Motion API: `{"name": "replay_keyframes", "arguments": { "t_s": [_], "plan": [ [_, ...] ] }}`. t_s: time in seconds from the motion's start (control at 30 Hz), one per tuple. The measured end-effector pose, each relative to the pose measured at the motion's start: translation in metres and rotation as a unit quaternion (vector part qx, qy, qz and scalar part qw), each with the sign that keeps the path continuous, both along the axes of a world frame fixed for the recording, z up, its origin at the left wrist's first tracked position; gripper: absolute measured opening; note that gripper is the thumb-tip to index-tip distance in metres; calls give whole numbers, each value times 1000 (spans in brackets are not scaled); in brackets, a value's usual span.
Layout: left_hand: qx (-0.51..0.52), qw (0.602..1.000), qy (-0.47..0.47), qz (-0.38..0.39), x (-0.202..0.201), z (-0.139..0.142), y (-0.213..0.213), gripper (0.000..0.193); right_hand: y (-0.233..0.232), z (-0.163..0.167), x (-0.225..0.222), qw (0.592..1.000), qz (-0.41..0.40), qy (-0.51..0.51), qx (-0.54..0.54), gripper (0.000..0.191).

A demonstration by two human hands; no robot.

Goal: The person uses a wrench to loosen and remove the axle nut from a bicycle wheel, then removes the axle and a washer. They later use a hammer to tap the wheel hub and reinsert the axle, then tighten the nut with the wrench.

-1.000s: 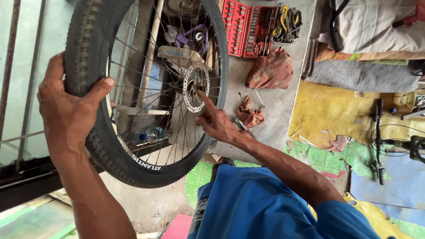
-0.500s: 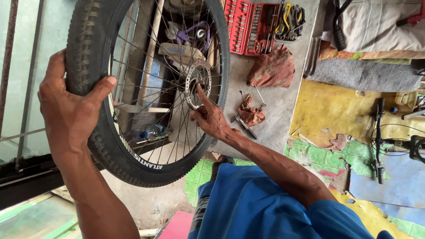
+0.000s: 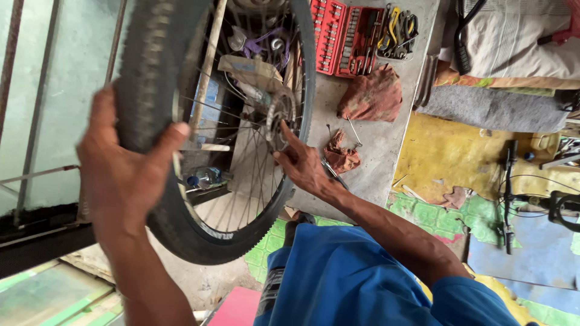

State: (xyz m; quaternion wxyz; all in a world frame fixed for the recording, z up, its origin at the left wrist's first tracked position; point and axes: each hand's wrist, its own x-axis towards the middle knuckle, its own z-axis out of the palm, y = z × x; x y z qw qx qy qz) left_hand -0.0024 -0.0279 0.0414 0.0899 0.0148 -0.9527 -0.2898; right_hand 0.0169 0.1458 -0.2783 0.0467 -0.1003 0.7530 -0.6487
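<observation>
Bicycle wheel (image 3: 158, 90) upright at left, top cut off by frame.
Left hand (image 3: 124, 175) clamped on tyre.
Right hand (image 3: 304, 166) fingers apart at hub sprocket (image 3: 277, 118), fingertips blurred.
Open concrete floor (image 3: 386, 151) beyond, near red socket set (image 3: 338, 36).

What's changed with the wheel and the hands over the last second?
The bicycle wheel now sits higher and closer in view, its tyre blurred as if in motion. The left hand keeps its grip on the tyre. The right hand has shifted slightly but its fingers remain at the hub sprocket. The red socket set and the rags on the floor have not moved.
</observation>
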Motion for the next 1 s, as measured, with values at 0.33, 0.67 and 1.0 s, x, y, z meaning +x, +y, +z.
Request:
{"name": "replay_keyframes", "arguments": {
  "t_s": [0.33, 0.67, 1.0],
  "plan": [
    [26, 999, 14, -21, 35, -7, 43, 72, 31, 6, 25, 999, -13, 20, -38, 66],
    [48, 997, -51, 30, 25, 2, 50, 66, 83, -56, 22, 971, -174, -2, 161, 13],
    [28, 999, 14, -34, 27, 0, 43, 65, 71, -81, 38, 953, -16, 91, 288, 70]
  ]
}}
